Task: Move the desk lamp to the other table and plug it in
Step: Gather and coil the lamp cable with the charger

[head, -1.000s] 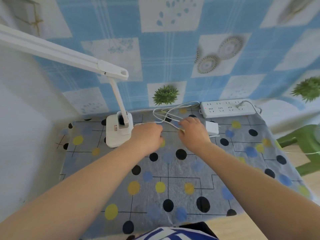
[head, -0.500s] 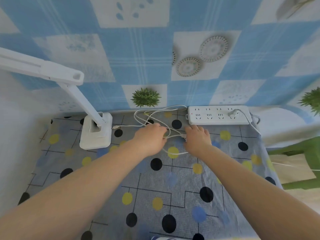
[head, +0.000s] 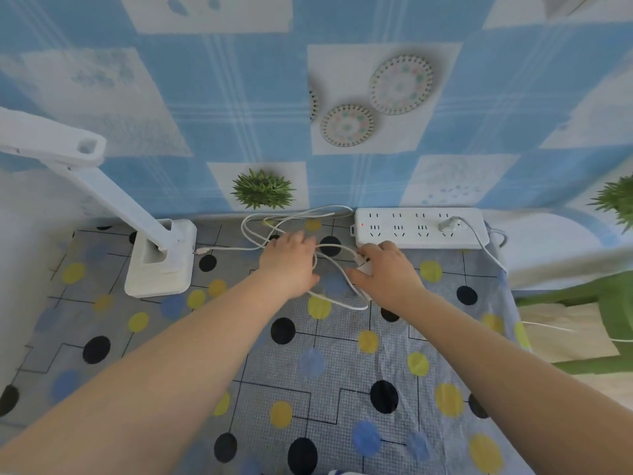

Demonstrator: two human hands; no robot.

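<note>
The white desk lamp (head: 161, 258) stands on the dotted tablecloth (head: 308, 371) at the back left, its arm reaching up to the left. Its white cable (head: 253, 228) runs from the base in loose loops toward the middle. My left hand (head: 291, 262) lies over the cable loops with curled fingers on the cord. My right hand (head: 387, 272) grips the white plug adapter (head: 363, 265) just in front of the white power strip (head: 419, 228), which lies along the wall.
Another white plug (head: 448, 225) sits in the strip's right end, its cord running off the table's right edge. A green chair (head: 582, 303) stands to the right of the table. A patterned blue cloth (head: 239, 97) hangs behind the table.
The view shifted right, so lamp and strip sit farther left in frame. My right hand took up the adapter and moved toward the power strip; my left hand stayed on the cable.
</note>
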